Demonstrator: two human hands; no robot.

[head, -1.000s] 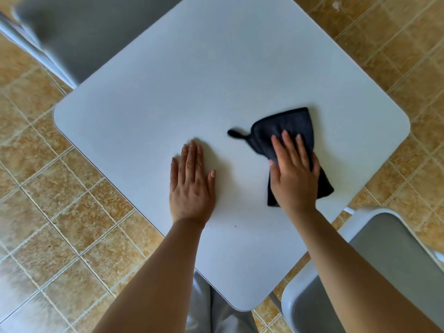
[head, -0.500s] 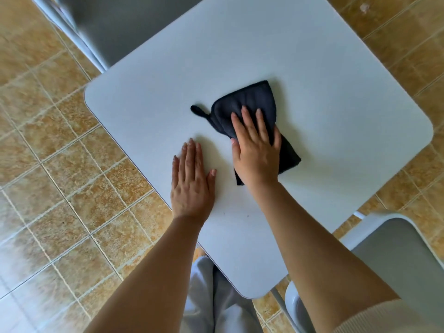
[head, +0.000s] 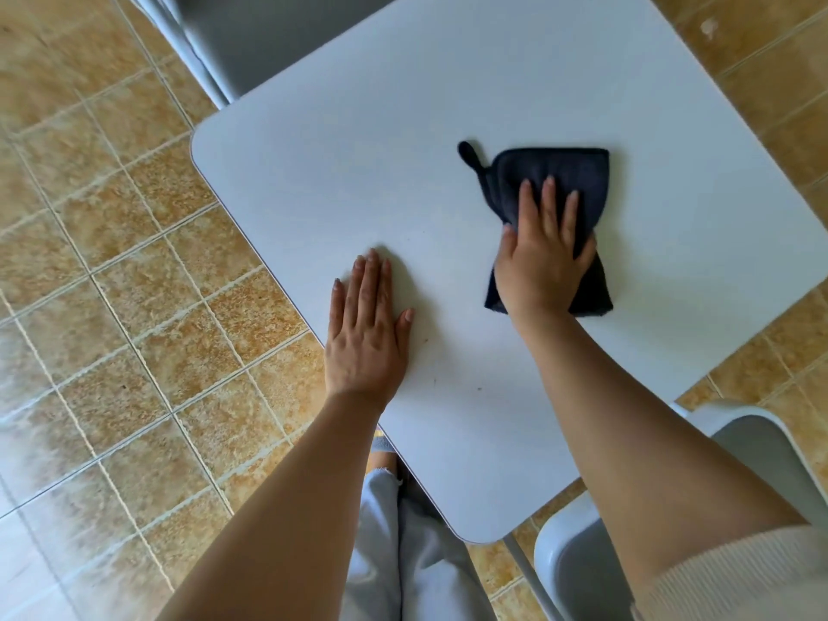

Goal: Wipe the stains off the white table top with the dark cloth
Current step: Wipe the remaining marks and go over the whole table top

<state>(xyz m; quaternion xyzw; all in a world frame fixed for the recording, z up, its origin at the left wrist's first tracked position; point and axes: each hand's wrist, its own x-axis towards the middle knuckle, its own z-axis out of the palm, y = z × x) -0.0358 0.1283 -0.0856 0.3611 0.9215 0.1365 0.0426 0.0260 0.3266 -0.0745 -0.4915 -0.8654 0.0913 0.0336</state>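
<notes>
The white table top (head: 340,172) fills the middle of the head view. A dark cloth (head: 569,177) with a small hanging loop lies flat on it, right of centre. My right hand (head: 542,257) presses palm-down on the cloth's near half, fingers spread over it. Flat on the bare table near its left edge rests my left hand (head: 365,333), fingers together, holding nothing. A few tiny dark specks (head: 479,389) show on the table between my two forearms.
A grey chair (head: 251,33) stands at the table's far left side. Another grey chair (head: 743,445) sits at the near right, partly under my right arm. Tan floor tiles (head: 112,262) surround the table. My light trousers (head: 403,553) show below the near edge.
My right hand has slid the cloth across the table top, to the left and then back away from my left hand. My left hand stays planted. The camera view has shifted.
</notes>
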